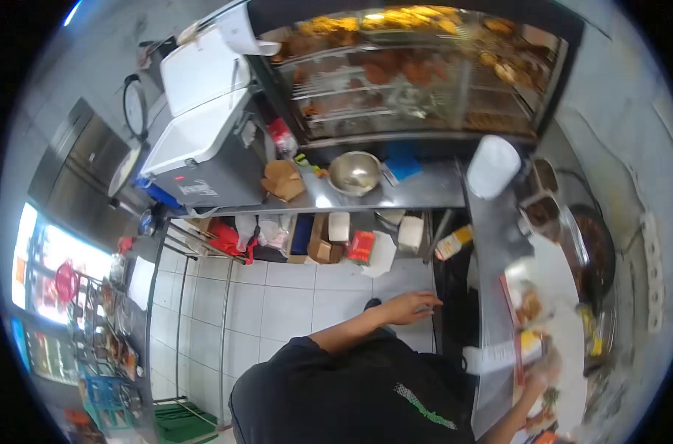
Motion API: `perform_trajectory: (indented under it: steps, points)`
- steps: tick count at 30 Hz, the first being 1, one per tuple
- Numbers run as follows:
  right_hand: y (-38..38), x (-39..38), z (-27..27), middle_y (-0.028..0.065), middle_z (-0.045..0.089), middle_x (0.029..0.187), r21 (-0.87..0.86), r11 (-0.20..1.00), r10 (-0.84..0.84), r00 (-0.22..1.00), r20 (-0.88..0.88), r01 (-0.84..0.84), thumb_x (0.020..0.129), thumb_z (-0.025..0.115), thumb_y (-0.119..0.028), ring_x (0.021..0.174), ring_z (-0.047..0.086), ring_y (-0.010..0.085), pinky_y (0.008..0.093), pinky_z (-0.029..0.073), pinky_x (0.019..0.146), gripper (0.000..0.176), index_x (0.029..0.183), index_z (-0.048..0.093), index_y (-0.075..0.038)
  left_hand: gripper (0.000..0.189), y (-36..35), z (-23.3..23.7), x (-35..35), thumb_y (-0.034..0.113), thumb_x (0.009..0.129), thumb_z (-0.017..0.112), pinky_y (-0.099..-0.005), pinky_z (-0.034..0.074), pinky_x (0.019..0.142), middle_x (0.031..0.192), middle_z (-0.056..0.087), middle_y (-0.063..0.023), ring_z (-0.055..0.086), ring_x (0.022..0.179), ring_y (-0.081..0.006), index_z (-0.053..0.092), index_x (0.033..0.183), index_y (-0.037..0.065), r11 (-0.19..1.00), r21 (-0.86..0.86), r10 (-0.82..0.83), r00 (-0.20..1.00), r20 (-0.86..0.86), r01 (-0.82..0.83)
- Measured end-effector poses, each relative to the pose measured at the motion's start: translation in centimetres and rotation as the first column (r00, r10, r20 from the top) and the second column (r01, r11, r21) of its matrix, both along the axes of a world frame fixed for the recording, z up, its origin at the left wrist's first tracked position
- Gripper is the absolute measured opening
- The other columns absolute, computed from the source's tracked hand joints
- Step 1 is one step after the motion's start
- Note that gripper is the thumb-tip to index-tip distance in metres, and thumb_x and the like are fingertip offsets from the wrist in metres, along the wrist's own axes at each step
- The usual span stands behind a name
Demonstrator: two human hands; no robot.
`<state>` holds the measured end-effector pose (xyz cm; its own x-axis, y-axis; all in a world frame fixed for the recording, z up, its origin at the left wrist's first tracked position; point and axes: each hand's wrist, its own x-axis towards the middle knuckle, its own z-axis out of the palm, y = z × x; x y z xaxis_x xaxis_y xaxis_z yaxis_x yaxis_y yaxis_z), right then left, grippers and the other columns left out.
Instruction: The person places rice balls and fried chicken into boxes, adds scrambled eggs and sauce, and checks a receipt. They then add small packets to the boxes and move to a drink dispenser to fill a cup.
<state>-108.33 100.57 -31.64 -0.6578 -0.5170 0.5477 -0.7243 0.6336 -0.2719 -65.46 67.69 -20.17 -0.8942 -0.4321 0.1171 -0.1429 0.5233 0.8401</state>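
My left hand (pixel 413 306) reaches out flat over the white tiled floor, close to the edge of the steel counter (pixel 490 251). Its fingers are apart and it holds nothing. My right hand (pixel 538 379) is blurred at the lower right, over a board with food (pixel 527 302) and next to a white paper slip (pixel 496 357). Whether it grips anything cannot be made out. My black shirt fills the bottom of the view.
A glass display case (pixel 418 66) with fried food stands at the back, with a metal bowl (pixel 355 172) and a white tub (pixel 492 166) in front of it. A white cooler (pixel 203 140) sits to the left. A dark pan (pixel 599 251) is on the right, and boxes (pixel 336 237) lie under the counter.
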Motion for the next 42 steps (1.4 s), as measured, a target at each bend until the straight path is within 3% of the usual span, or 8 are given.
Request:
perform_trajectory:
  steps: [3, 5, 7, 9, 14, 19, 25, 42]
  points:
    - [-6.3, 8.6, 7.8, 0.0147, 0.062, 0.103, -0.288, 0.955, 0.041, 0.934, 0.354, 0.067, 0.085, 0.053, -0.011, 0.098, 0.058, 0.0296, 0.0382, 0.045, 0.089, 0.027, 0.107, 0.062, 0.000, 0.033, -9.7, 2.1, 6.3, 0.009, 0.086, 0.058, -0.0372, 0.047, 0.088, 0.112, 0.059, -0.0103, 0.058, 0.104, -0.0273, 0.056, 0.119, 0.010, 0.962, -0.111, 0.242, 0.967, -0.078, -0.249]
    - [-9.7, 11.2, 7.4, 0.0162, 0.064, 0.099, -0.484, 0.872, 0.279, 0.888, 0.366, -0.074, 0.086, 0.052, -0.010, 0.094, 0.060, 0.0319, 0.0405, 0.046, 0.088, 0.024, 0.104, 0.064, -0.002, 0.032, -15.5, 5.5, 11.2, 0.012, 0.086, 0.061, -0.0352, 0.047, 0.087, 0.111, 0.061, -0.0096, 0.059, 0.102, -0.0234, 0.057, 0.117, 0.008, 0.878, -0.052, 0.476, 0.879, -0.019, -0.477]
    - [-17.6, 19.2, 10.6, 0.0152, 0.065, 0.091, -0.575, 0.779, 0.477, 0.831, 0.287, -0.249, 0.084, 0.052, -0.005, 0.087, 0.062, 0.0313, 0.0394, 0.046, 0.085, 0.021, 0.100, 0.065, -0.003, 0.024, -22.8, 8.1, 15.9, 0.010, 0.087, 0.058, -0.0339, 0.049, 0.080, 0.105, 0.063, -0.0120, 0.062, 0.094, -0.0218, 0.060, 0.111, 0.005, 0.728, -0.154, 0.601, 0.730, -0.325, -0.668]
    - [-23.0, 24.3, 13.9, 0.0142, 0.066, 0.086, -0.186, 0.833, 0.511, 0.853, -0.104, -0.522, 0.079, 0.054, -0.001, 0.083, 0.063, 0.0313, 0.0374, 0.047, 0.081, 0.018, 0.094, 0.065, -0.004, 0.021, -29.6, 12.8, 19.9, 0.011, 0.089, 0.057, -0.0285, 0.047, 0.080, 0.102, 0.064, -0.0082, 0.060, 0.090, -0.0159, 0.062, 0.109, 0.004, 0.602, 0.004, 0.676, 0.506, -0.536, -0.799]
    - [-32.2, 30.6, 15.9, 0.0145, 0.064, 0.081, -0.262, 0.627, 0.779, 0.601, 0.180, -0.734, 0.072, 0.055, 0.001, 0.075, 0.062, 0.0320, 0.0383, 0.049, 0.068, 0.019, 0.088, 0.064, -0.003, 0.039, -39.4, 29.7, 25.3, 0.012, 0.090, 0.057, -0.0317, 0.043, 0.093, 0.115, 0.056, -0.0133, 0.053, 0.109, -0.0198, 0.046, 0.125, -0.001, 0.405, 0.159, 0.525, 0.087, -0.847, -0.900]
    - [-35.8, 33.2, 16.4, 0.0161, 0.064, 0.076, -0.234, 0.544, 0.837, 0.540, 0.087, -0.806, 0.068, 0.053, 0.009, 0.064, 0.063, 0.0318, 0.0363, 0.050, 0.058, 0.023, 0.086, 0.063, -0.002, 0.055, -46.3, 37.0, 26.8, 0.022, 0.083, 0.069, -0.0282, 0.049, 0.076, 0.105, 0.061, -0.0170, 0.061, 0.090, -0.0192, 0.038, 0.121, -0.002, 0.557, 0.139, 0.470, 0.173, -0.865, -0.819]
    - [-36.1, 34.2, 15.1, 0.0158, 0.058, 0.073, -0.204, 0.631, 0.776, 0.607, 0.171, -0.748, 0.071, 0.054, 0.002, 0.070, 0.056, 0.0360, 0.0431, 0.043, 0.063, 0.017, 0.084, 0.064, -0.003, 0.052, -45.7, 35.9, 25.6, 0.015, 0.080, 0.071, -0.0275, 0.050, 0.072, 0.097, 0.064, -0.0170, 0.063, 0.083, -0.0180, 0.038, 0.117, -0.002, 0.752, 0.250, 0.492, 0.267, -0.828, -0.610]
    - [-37.9, 35.4, 16.6, 0.0149, 0.064, 0.081, -0.055, 0.631, 0.766, 0.612, 0.197, -0.773, 0.067, 0.055, 0.001, 0.075, 0.061, 0.0342, 0.0431, 0.048, 0.068, 0.022, 0.087, 0.065, -0.003, 0.044, -44.9, 26.9, 26.6, 0.012, 0.080, 0.068, -0.0272, 0.049, 0.075, 0.093, 0.068, -0.0157, 0.065, 0.085, -0.0170, 0.045, 0.114, -0.002, 0.671, 0.195, 0.592, 0.359, -0.722, -0.716]
